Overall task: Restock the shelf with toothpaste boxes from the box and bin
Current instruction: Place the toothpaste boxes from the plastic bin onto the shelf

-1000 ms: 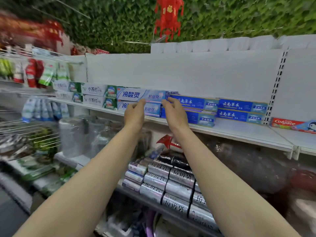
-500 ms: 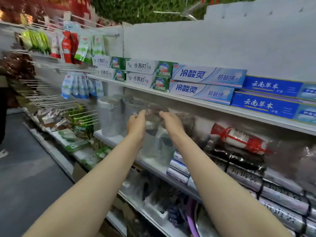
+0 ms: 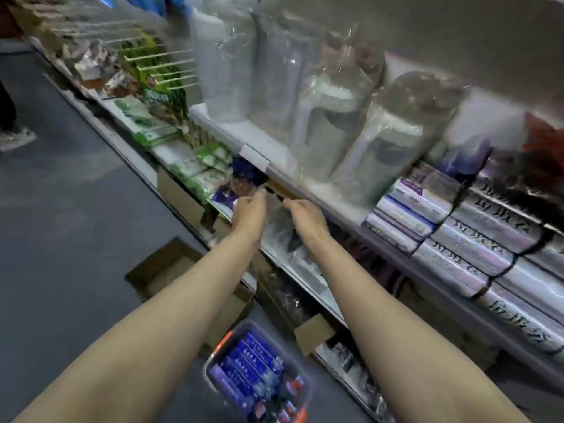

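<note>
A clear bin (image 3: 213,358) with orange handles stands on the floor below my arms, holding several blue toothpaste boxes (image 3: 247,361). An open cardboard box (image 3: 158,270) sits on the floor to its upper left, its inside dark. My left hand (image 3: 248,212) and my right hand (image 3: 303,216) hang side by side in front of the lower shelf edge, fingers relaxed, holding nothing. The toothpaste shelf is out of view above.
Clear plastic-wrapped containers (image 3: 335,117) fill the middle shelf (image 3: 232,129). Bundled rolls of bags (image 3: 473,239) lie at right. Green packets (image 3: 201,169) line the low shelf at left. A person's shoe (image 3: 15,138) shows at the far left on grey floor (image 3: 61,224).
Both hands came off the toothpaste boxes on the top shelf and dropped down. My view swung down from the shelf to the floor, bringing the bin and cardboard box into sight.
</note>
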The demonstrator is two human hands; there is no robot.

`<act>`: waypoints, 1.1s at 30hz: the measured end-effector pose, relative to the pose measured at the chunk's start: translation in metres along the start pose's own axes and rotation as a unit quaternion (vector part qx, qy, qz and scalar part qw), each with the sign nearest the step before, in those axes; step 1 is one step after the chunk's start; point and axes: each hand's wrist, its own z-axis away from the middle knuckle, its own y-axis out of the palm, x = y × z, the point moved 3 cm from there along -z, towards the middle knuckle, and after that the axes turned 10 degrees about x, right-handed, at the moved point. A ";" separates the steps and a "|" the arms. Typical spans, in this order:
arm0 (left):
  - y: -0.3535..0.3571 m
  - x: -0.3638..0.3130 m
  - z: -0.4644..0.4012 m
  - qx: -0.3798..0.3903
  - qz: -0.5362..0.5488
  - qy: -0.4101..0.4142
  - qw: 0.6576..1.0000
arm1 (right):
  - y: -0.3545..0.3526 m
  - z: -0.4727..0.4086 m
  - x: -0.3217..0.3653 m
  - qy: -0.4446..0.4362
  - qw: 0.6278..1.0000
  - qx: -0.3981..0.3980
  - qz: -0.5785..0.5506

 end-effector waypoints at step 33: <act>0.001 0.691 -0.086 -0.045 0.115 -0.419 0.900 | 0.245 -0.118 -0.659 0.366 0.926 0.087 -0.042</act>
